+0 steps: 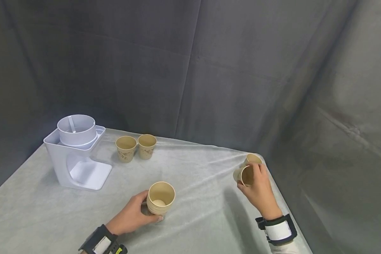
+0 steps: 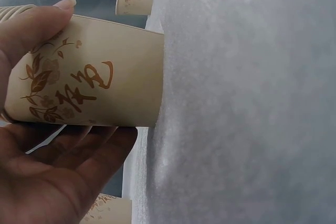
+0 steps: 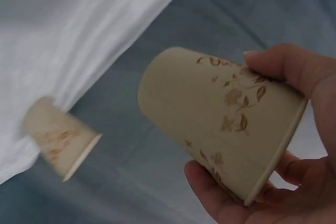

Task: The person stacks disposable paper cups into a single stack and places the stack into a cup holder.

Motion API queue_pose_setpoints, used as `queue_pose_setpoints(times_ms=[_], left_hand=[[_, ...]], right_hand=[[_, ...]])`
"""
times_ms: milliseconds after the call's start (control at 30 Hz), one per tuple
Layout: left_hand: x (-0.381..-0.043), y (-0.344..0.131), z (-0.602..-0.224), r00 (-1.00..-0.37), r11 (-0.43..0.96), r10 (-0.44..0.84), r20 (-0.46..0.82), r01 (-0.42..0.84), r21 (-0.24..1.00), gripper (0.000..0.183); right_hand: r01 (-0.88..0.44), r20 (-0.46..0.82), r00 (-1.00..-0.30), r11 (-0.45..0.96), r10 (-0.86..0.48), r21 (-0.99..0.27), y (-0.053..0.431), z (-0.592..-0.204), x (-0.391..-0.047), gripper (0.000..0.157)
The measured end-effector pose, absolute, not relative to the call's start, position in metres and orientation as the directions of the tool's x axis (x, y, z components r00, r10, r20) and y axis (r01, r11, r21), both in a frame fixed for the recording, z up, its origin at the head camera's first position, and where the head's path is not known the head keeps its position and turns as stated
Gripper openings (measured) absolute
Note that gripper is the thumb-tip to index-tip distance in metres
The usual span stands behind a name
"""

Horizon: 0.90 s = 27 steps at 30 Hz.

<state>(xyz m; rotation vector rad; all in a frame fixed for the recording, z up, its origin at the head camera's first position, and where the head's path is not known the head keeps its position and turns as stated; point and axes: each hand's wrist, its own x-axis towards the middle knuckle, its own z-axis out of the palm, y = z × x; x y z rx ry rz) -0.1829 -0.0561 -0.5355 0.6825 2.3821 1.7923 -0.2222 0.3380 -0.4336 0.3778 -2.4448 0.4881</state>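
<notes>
My left hand (image 1: 133, 215) grips a stack of beige paper cups (image 1: 161, 204) around its side, thumb and fingers on opposite sides. Brown leaves and lettering mark the lowest cup, whose base is right at the tabletop in the left wrist view. Over the right side, my right hand (image 1: 259, 188) holds a single paper cup (image 3: 220, 124) near its rim. That cup is tilted above the tabletop. Just beyond it stands another paper cup (image 1: 253, 158) at the far right corner, partly hidden by the right hand in the head view.
Two more paper cups (image 1: 126, 150) stand side by side at the back, left of centre. Left of them is a white plastic stand (image 1: 60, 158) with a round open container (image 1: 77, 134) on top. A pale cloth (image 1: 197, 183) covers the table; grey curtains (image 1: 146, 70) hang behind and to the right.
</notes>
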Motion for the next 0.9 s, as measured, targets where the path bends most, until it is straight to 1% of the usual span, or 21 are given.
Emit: queue_pose_setpoints(times_ms=[167,333,733,900], left_hand=[[-0.183,-0.055,-0.536,-0.898,0.233,0.396,0.192,0.301,0.925,0.071],[-0.183,-0.054,-0.536,-0.896,0.239,0.400,0.191,0.303,0.922,0.071],[-0.180,-0.057,-0.535,-0.892,0.205,0.389,0.231,0.328,0.922,0.070],[-0.182,-0.056,-0.537,-0.885,0.214,0.401,0.237,0.342,0.915,0.070]], right_hand=[[-0.395,0.598,-0.785,0.874,-0.161,-0.282,0.313,-0.423,-0.213,0.070],[-0.411,0.575,-0.800,0.856,-0.173,-0.314,0.290,-0.414,-0.206,0.073],[-0.604,0.626,-0.713,0.731,-0.316,-0.318,0.221,-0.400,-0.203,0.080],[-0.650,0.623,-0.698,0.678,-0.354,-0.343,0.198,-0.398,-0.198,0.075]])
